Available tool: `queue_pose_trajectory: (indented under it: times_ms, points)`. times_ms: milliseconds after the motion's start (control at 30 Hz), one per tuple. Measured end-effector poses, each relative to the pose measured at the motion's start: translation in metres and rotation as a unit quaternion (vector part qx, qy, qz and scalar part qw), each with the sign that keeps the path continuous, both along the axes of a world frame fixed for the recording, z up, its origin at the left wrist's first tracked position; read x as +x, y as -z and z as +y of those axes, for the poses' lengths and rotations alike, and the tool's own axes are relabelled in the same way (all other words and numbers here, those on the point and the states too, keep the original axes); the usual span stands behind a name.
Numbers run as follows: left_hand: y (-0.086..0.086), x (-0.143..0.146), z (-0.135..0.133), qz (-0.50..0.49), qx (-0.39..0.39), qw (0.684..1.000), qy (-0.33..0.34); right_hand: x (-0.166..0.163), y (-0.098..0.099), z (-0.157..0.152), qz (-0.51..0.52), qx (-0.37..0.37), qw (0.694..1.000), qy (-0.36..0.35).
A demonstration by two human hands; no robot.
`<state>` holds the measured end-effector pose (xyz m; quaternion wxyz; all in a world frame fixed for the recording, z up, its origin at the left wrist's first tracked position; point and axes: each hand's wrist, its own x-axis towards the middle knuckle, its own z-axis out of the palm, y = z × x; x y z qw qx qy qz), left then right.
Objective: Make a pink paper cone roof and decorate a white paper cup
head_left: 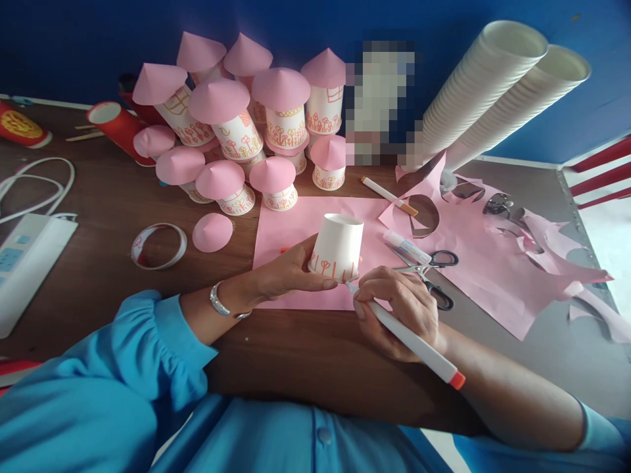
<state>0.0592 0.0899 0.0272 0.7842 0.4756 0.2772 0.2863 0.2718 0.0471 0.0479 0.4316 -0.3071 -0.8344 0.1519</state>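
My left hand (290, 270) grips a white paper cup (339, 243) held upside down over a pink paper sheet (290, 226). Orange flower marks run along the cup's lower edge. My right hand (399, 312) is closed round a white marker with an orange end (419, 348). The marker's tip touches the cup's rim at the lower right.
A pile of decorated cups with pink cone roofs (236, 125) stands behind. Scissors (428, 269), a glue stick (405, 246), another marker (389, 196) and cut pink paper scraps (517, 263) lie to the right. Two stacks of paper cups (493, 92) lean at back right. A power strip (24, 263) sits left.
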Motion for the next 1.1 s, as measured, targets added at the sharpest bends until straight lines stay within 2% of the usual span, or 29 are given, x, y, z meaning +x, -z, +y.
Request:
queue_pose_trajectory:
  times_ms: [300, 600, 1100]
  points:
    - [0.0028, -0.0016, -0.0002, -0.018, -0.014, 1.000, 0.007, 0.0016, -0.0012, 0.0001, 0.027, 0.015, 1.000, -0.005]
    - [-0.0035, -0.0016, -0.0004, 0.009, -0.022, 1.000, 0.007, 0.0016, -0.0004, 0.0009, 0.015, 0.023, 1.000, 0.003]
    - [0.0056, -0.0017, -0.0002, -0.019, -0.021, 0.999, 0.018, 0.0013, -0.0001, 0.0025, 0.006, 0.031, 1.000, 0.002]
